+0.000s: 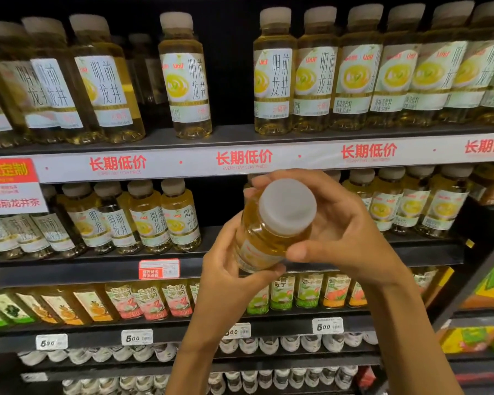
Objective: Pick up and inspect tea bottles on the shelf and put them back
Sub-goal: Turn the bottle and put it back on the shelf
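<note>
I hold one tea bottle (pixel 271 229) in front of the shelves, tilted so its white cap faces me. It has yellow tea inside and a pale label. My left hand (pixel 226 277) grips its lower body from below. My right hand (pixel 340 223) wraps around its neck and shoulder from the right. On the top shelf (pixel 240 138) stand rows of the same bottles (pixel 186 78), with a gap between the single middle bottle and the right-hand row. The second shelf (pixel 206 238) holds more of them (pixel 180 215), with a dark gap behind my hands.
A white price strip (pixel 297 156) with red characters runs under the top shelf. Lower shelves carry smaller fruit-tea bottles (pixel 149 302), price tags (pixel 137 336) and rows of white-capped bottles (pixel 268 344). Colourful cartons (pixel 491 292) fill the unit at the right.
</note>
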### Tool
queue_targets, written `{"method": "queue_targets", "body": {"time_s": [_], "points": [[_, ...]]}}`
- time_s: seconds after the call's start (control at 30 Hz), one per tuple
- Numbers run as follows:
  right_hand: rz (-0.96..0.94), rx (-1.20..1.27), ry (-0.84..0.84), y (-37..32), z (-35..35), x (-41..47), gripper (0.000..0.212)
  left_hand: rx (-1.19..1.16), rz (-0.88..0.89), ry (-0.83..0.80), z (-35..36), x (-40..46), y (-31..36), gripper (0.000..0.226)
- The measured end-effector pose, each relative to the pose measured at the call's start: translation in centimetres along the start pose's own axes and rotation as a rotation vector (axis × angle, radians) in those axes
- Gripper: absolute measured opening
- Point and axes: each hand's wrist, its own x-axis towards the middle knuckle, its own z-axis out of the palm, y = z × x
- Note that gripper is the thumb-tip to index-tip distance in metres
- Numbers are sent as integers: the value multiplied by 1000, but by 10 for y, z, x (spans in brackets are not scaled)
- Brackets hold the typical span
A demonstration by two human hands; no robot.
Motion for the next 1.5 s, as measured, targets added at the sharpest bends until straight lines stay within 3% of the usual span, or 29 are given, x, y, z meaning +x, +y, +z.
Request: {"method": "queue_targets", "body": {"time_s": [0.27,0.4,0.47,0.67,0.8,0.9,1.03,1.13,1.17,1.27,1.4,1.5], "points": [[128,111,240,3,0,13,66,15,-83,-184,1,-9,9,47],[214,12,298,14,-4,17,40,-19,-215,-203,3,-11,9,50],[247,-17,322,15,-4,18,36,-31,-313,-220,1,-12,8,40],[287,-78,383,21,-1,19,47,-78,-392,-219,5,-13,6,50],[317,223,344,23,-5,21,46,-253,-425,-214,8,-14,10,64],[294,400,315,19,-7,25,38,-328,-408,-282,9,-14,13,56],[273,166,361,13,-10,25,33,-139,-408,-163,8,-15,9,67],[272,8,389,9,-7,24,32,-17,-347,-117,15,-12,9,29],[279,-7,383,9,-5,24,34,-18,-359,-87,17,-11,8,28],[310,62,364,10,-6,24,38,-166,-407,-47,18,-9,4,54],[369,384,319,15,-8,29,36,-622,-518,-235,20,-6,7,72],[331,452,301,16,-8,30,36,-610,-552,-276,19,-6,-1,74]]}}
